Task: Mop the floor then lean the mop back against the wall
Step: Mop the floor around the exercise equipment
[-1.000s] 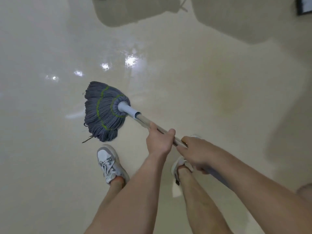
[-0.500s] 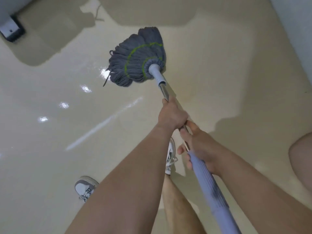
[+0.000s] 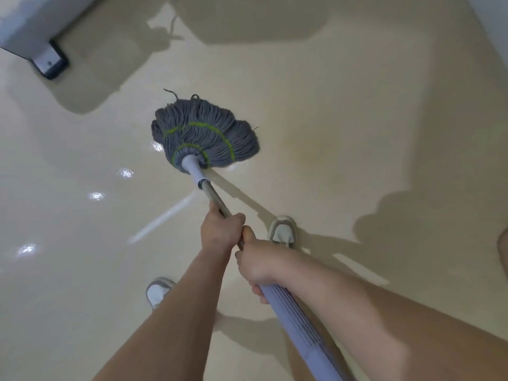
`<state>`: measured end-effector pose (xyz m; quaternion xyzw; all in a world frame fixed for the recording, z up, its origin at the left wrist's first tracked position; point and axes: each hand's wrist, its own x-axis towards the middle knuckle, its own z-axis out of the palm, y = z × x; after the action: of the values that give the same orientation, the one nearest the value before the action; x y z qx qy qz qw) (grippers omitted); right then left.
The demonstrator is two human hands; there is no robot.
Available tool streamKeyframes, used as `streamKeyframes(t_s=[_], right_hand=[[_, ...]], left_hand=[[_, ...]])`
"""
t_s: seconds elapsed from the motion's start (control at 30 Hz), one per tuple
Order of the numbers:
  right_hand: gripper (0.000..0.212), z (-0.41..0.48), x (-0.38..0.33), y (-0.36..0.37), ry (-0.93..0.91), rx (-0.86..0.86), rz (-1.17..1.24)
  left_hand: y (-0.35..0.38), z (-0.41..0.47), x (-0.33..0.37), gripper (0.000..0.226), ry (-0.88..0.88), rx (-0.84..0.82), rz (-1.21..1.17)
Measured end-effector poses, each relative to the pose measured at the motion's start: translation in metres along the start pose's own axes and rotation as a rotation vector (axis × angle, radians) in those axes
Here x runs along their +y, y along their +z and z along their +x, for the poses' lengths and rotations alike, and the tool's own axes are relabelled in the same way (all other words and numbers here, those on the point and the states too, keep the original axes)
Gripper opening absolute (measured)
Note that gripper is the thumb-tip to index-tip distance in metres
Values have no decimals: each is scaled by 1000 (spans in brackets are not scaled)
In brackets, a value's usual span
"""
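The mop head (image 3: pixel 204 134) is a grey string bundle with green stitching, spread flat on the glossy cream floor (image 3: pixel 343 138) in front of me. Its metal shaft (image 3: pixel 213 195) runs back toward me into a ribbed lilac handle (image 3: pixel 297 317). My left hand (image 3: pixel 220 232) grips the metal shaft further down. My right hand (image 3: pixel 258 264) grips just behind it, where the lilac handle begins. The two hands touch each other.
My two white shoes (image 3: pixel 283 233) (image 3: pixel 158 292) stand on the floor below the hands. A white piece of furniture with a dark foot (image 3: pixel 50 63) sits at the upper left. A pale wall (image 3: pixel 494 28) runs along the upper right edge. Light glints show on the wet floor at left.
The mop head has been pulled back toward me and now lies nearer my feet. My right foot has stepped forward beside the hands. Both hands keep their grip.
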<state>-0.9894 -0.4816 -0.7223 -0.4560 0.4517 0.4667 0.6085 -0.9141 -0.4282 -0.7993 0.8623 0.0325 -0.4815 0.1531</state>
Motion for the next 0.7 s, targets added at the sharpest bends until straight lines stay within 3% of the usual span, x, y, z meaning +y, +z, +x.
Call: streamKeyframes(t_s=[0.1,0.17,0.33,0.57,0.7], right_hand=[[44,0,13,-24,-76,151,-354],[30,-6,25,-46,-126,228,-382],[20,-28,41,-75,-165,310,-171],[48,-23,7,-171,-126,449,258],[47,-14,-31,-221,-151,522,398]], left_hand=[[14,-3,6,23,-16,4,-52],[29,-4,18,27,11,-27,-29],[52,-2,58,38,145,-141,70],[65,40,182,43,347,-306,131],[67,73,250,55,425,-287,171]])
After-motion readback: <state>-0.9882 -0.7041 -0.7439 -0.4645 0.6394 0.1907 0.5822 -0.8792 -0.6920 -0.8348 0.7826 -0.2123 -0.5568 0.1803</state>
